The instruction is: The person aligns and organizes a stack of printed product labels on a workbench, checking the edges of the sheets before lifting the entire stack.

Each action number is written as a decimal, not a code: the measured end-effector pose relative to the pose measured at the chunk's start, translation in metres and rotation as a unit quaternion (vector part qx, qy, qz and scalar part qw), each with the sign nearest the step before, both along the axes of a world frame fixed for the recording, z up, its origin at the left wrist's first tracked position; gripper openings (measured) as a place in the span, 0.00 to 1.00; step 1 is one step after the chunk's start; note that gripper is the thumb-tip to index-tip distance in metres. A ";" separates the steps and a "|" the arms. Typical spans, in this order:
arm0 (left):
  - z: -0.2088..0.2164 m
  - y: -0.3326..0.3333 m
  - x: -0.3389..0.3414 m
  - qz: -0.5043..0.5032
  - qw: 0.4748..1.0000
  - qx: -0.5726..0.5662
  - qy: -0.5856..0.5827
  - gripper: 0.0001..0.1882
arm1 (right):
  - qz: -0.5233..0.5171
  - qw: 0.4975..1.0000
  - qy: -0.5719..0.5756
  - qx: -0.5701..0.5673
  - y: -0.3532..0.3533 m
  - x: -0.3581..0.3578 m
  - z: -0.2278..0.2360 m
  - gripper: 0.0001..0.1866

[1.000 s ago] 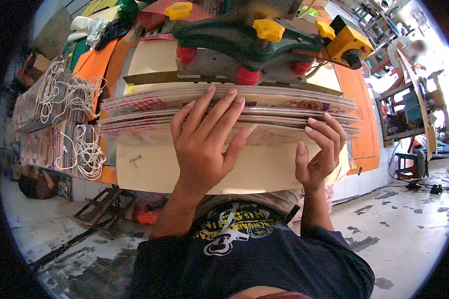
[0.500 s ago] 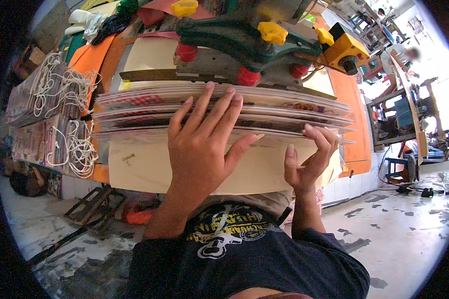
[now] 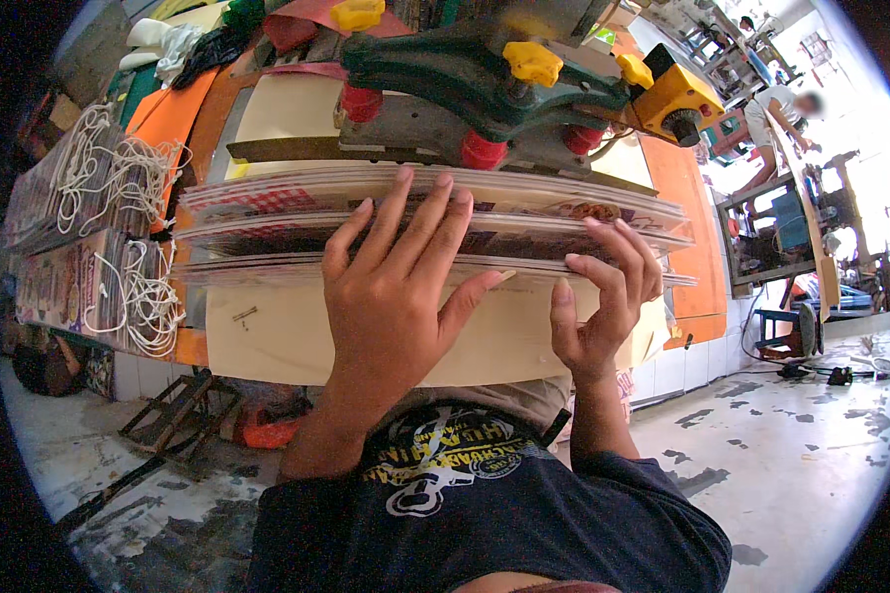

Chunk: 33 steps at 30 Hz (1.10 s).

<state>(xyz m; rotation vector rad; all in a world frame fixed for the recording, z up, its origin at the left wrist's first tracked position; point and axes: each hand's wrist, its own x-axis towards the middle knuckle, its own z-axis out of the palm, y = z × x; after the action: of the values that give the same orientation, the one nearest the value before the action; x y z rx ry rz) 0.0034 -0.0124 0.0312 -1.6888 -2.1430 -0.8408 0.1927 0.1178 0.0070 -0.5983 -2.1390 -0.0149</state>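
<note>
Thin printed sheets, several layers deep, form a long stack (image 3: 297, 227) across the table in front of me, with dark gaps between the layers. My left hand (image 3: 386, 287) lies over the stack's middle, fingers spread toward its far edge and thumb stretched out along the near edge. At the stack's right part, my right hand (image 3: 608, 301) rests with bent fingers on the top sheets. Its thumb stands apart from the fingers at the near edge, and nothing shows gripped in it. Under the stack is a cream board (image 3: 297, 341).
Beyond the stack stands a green machine frame (image 3: 435, 74) with yellow knobs, red feet and a metal bar (image 3: 287, 150). A yellow box (image 3: 674, 104) is mounted at its right. Bundles with white cords (image 3: 148, 287) lie left. Another person (image 3: 776, 114) works at the far right.
My right hand has moved slightly left, and its fingers reach farther over the stack. My left hand stays spread on the sheets. The whole view has shifted a little.
</note>
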 end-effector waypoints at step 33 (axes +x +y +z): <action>-0.006 0.002 0.000 -0.007 1.000 0.000 -0.004 0.25 | -0.017 0.997 -0.062 -0.032 0.005 -0.014 0.011 0.12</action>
<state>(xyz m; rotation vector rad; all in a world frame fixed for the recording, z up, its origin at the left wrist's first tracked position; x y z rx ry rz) 0.0032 -0.0106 0.0256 -1.7044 -2.1405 -0.8526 0.1791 0.1224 0.0177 -0.6867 -2.2556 -0.0008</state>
